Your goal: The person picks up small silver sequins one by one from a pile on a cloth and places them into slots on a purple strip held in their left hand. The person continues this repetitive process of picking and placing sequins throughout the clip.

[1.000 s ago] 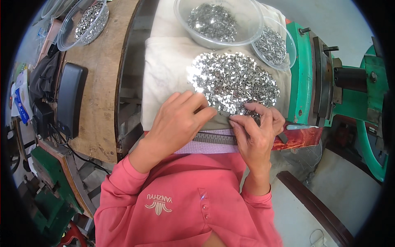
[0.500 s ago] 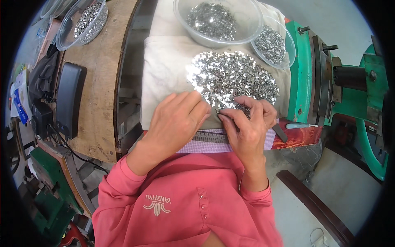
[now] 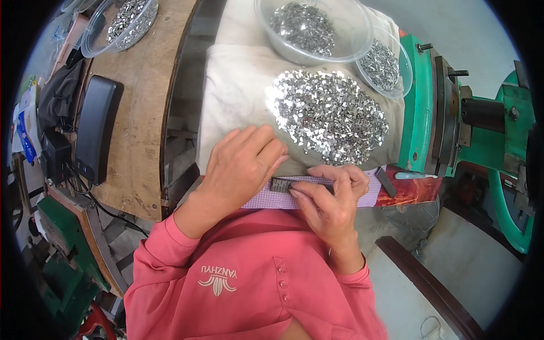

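Small shiny metal pieces [image 3: 331, 116] lie in a broad pile on the pale cloth [image 3: 232, 85]. In front of them, a dark grooved metal strip [image 3: 281, 185] rests on a purple checked cloth [image 3: 266, 200]. My right hand [image 3: 334, 195] is at this strip, thumb and fingertips pinched together against it; anything between them is too small to name. My left hand [image 3: 243, 161] hovers just left of the strip, over the pale cloth's near edge. Its fingers are curled and pressed together, and their tips are mostly hidden.
Behind the pile stand a large clear bowl [image 3: 352, 50] of thin metal bits and a smaller clear tub [image 3: 406, 73] of pin-like pieces. A green machine [image 3: 416, 107] borders the right side. To the left, a wooden table [image 3: 133, 113] carries a black box [image 3: 101, 130].
My right hand has moved from the pile's near edge toward me, down onto the grooved strip. My left hand stays nearly in place. The whole view has shifted slightly.
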Motion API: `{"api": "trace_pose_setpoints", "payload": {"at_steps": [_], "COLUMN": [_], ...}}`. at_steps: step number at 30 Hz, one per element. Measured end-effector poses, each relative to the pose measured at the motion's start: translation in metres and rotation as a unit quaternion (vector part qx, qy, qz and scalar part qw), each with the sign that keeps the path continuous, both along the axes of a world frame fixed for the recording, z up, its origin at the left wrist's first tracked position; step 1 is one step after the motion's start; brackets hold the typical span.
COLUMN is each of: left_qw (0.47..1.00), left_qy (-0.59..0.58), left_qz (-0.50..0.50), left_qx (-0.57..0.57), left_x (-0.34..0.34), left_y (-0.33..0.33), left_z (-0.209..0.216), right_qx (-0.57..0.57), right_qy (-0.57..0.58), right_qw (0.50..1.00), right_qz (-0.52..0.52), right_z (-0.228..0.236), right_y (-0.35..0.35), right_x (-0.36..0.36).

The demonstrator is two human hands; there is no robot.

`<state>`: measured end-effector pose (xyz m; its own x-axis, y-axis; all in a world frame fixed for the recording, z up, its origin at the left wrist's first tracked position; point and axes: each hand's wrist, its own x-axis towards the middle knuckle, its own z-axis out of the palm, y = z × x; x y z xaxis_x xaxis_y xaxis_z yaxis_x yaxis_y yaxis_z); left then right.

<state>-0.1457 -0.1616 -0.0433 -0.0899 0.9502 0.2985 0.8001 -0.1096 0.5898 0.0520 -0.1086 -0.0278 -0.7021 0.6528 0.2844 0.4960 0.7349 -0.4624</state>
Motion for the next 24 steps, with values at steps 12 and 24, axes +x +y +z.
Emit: {"api": "trace_pose_setpoints", "payload": {"at_steps": [12,24], "left_qw": [0.997,0.996], "left_qy": [-0.072,-0.08], "left_qz": [-0.015,-0.032], "left_qx": [0.006,-0.026], "left_x": [0.005,0.009], "left_y": [-0.033,-0.04], "left_z": [0.007,0.002], "right_qx": [0.066,0.007], "right_qy": [-0.036,-0.005], "right_qw": [0.994,1.0], "right_qz": [-0.075,0.008], "right_z": [-0.003,0.002], "right_y": [0.031,0.002], "right_x": [-0.021,-0.008]}}
